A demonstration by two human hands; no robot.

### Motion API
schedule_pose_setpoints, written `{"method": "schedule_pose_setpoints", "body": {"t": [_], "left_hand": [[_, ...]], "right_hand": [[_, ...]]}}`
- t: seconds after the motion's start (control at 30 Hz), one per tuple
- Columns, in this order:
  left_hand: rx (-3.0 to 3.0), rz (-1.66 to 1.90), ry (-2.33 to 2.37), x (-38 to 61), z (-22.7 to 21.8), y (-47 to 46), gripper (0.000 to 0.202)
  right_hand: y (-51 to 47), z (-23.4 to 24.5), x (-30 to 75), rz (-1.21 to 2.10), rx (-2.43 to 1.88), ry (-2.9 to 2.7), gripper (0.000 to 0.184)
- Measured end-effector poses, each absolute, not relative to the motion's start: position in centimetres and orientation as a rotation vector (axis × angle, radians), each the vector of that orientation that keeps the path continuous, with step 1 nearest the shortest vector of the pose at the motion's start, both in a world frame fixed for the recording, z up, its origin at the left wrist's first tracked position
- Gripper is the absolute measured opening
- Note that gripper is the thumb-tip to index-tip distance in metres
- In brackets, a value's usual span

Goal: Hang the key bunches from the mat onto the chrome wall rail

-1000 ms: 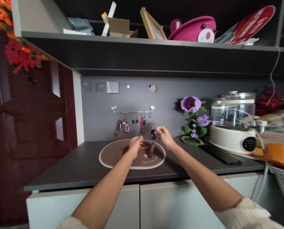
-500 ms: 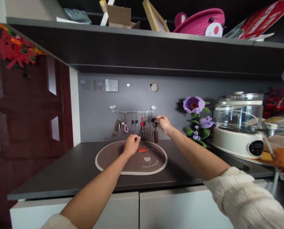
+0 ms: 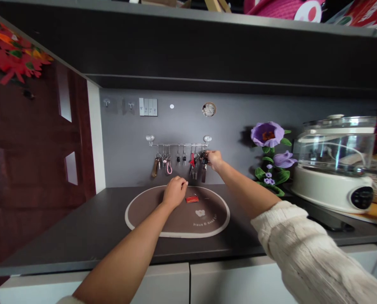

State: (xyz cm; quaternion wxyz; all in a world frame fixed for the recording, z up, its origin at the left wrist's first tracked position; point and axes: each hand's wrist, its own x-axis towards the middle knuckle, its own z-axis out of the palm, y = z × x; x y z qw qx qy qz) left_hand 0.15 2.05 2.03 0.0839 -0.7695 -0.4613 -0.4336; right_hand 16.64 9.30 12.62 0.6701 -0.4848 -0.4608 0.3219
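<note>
At the right end of a clear hook rail, my right hand is closed on a bunch of keys with a dark fob and a brown tag. Whether its ring sits on a hook is too small to tell. My left hand hovers over the brown oval mat, fingers curled together; what they hold, if anything, is hidden. Right of it a small red item lies on the mat. Several other key sets hang from the rail, among them one with a pink loop and one with a red tag.
Purple crocheted flowers and a white appliance with a clear tank stand on the right of the dark counter. A deep shelf overhangs the work area. White cabinet fronts lie below.
My right hand has brought the keys slightly left, up against the rail's right end. My left hand stays above the mat. The view has tilted down and come closer.
</note>
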Motion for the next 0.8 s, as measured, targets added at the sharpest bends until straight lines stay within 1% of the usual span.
{"method": "schedule_pose_setpoints", "body": {"t": [0.37,0.8], "left_hand": [[-2.313,-1.279,-1.377,0.2,1.9,2.2,0.024],[-2.297,-1.258,-1.396,0.1,2.0,2.0,0.025]], "right_hand": [[12.2,11.5,17.0,0.679,-1.13,-0.961,0.009],[13.0,9.7,17.2,0.593,-1.125,-1.038,0.009]]}}
